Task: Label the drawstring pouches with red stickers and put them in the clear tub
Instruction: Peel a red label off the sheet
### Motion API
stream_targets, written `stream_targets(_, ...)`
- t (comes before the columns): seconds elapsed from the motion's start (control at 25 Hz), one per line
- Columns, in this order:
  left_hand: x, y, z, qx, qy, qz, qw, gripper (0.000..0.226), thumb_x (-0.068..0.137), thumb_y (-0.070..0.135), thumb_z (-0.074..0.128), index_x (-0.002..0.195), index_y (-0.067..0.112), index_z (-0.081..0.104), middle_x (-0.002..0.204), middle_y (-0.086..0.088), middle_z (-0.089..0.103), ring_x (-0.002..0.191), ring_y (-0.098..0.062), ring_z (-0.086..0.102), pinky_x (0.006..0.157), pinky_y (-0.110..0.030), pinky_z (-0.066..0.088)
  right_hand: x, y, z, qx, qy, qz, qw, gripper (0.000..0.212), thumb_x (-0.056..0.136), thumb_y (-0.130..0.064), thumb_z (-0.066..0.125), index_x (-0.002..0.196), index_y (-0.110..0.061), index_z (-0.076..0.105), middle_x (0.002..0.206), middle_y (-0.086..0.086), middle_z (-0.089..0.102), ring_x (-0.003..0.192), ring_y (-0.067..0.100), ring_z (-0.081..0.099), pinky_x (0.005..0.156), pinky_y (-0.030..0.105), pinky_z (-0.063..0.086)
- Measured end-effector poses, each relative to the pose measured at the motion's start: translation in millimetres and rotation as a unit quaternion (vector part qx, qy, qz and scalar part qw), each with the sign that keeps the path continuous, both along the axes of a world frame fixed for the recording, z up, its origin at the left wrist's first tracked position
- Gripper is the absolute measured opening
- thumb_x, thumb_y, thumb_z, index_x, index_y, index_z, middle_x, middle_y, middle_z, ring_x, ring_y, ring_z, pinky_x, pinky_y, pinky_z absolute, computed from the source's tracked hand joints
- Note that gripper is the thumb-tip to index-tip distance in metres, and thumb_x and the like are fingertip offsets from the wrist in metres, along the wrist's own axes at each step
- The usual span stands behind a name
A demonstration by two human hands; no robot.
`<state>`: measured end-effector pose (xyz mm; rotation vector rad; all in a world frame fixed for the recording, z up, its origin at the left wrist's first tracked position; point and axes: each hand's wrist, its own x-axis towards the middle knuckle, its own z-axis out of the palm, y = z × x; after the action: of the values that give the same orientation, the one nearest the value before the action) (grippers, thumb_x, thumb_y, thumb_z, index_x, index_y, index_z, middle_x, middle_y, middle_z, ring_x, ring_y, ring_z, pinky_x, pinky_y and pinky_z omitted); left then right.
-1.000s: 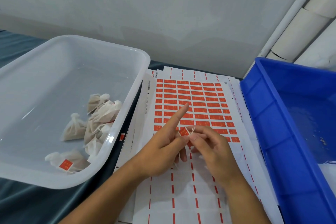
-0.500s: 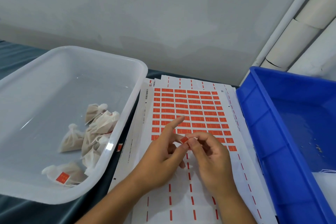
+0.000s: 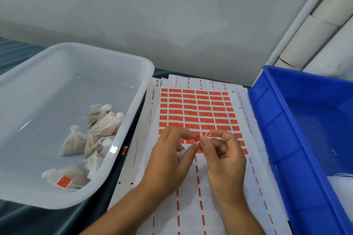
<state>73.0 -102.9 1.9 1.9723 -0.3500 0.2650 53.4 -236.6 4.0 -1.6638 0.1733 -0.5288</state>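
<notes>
Where the two hands meet above the sticker sheet (image 3: 198,108), a small red sticker (image 3: 197,138) is pinched between the fingers (image 3: 205,141) of the right hand (image 3: 223,156) and the thumb and forefinger of the left hand (image 3: 168,156). Thin white strings fan out beside the sticker at the right fingertips. A bit of white fabric, apparently a drawstring pouch (image 3: 180,153), shows tucked under the curled left fingers; most of it is hidden. Both hands hover just over the sheet's lower rows, where red stickers give way to bare backing with red dashes. Several such sheets lie stacked on the dark desk (image 3: 28,221).

Left of the sheets stands the clear tub (image 3: 131,120), its rim touching the sheet edge. Inside it lies a heap of pouches (image 3: 99,131) near the right wall, one at the front showing a red label (image 3: 64,181). A stray red sticker (image 3: 124,150) lies between tub and sheets. Right of the sheets stands a blue bin (image 3: 267,120).
</notes>
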Motion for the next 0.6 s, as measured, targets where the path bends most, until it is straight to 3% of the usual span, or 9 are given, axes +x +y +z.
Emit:
stream_targets(0.2, 0.9, -0.1, -4.0, 0.021, -0.048, 0.041, 0.998, 0.015, 0.087, 0.044, 0.068, 0.101, 0.041, 0.060, 0.106, 0.022, 0.057, 0.100, 0.002, 0.060, 0.083, -0.003, 0.047, 0.6, 1.1, -0.9, 0.002, 0.003, -0.013, 1.000, 0.025, 0.080, -0.051, 0.073, 0.101, -0.046, 0.061, 0.092, -0.020, 0.075, 0.088, 0.005, 0.074, 0.067, 0.009, 0.054)
stream_targets(0.36, 1.1, 1.1, -2.9, 0.034, -0.039, 0.048, 0.998, 0.025, 0.087, 0.047, 0.066, 0.105, 0.031, 0.075, 0.102, 0.025, 0.060, 0.094, 0.005, 0.061, 0.081, -0.001, 0.046, 1.5, -1.0, -1.8, 0.002, -0.004, -0.013, 1.000, 0.026, 0.078, -0.051, 0.074, 0.100, -0.043, 0.063, 0.089, -0.016, 0.076, 0.085, 0.009, 0.076, 0.067, 0.010, 0.054)
stream_targets(0.6, 2.8, 2.6, 0.0, -0.010, 0.006, 0.047, 0.999, 0.008, 0.089, 0.044, 0.068, 0.095, 0.040, 0.070, 0.096, 0.024, 0.066, 0.098, -0.004, 0.063, 0.081, -0.011, 0.051, 3.1, -5.2, -1.2, -0.041, 0.026, 0.034, 0.998, 0.030, 0.084, -0.054, 0.070, 0.112, -0.047, 0.063, 0.107, -0.024, 0.070, 0.103, 0.003, 0.068, 0.074, 0.011, 0.055)
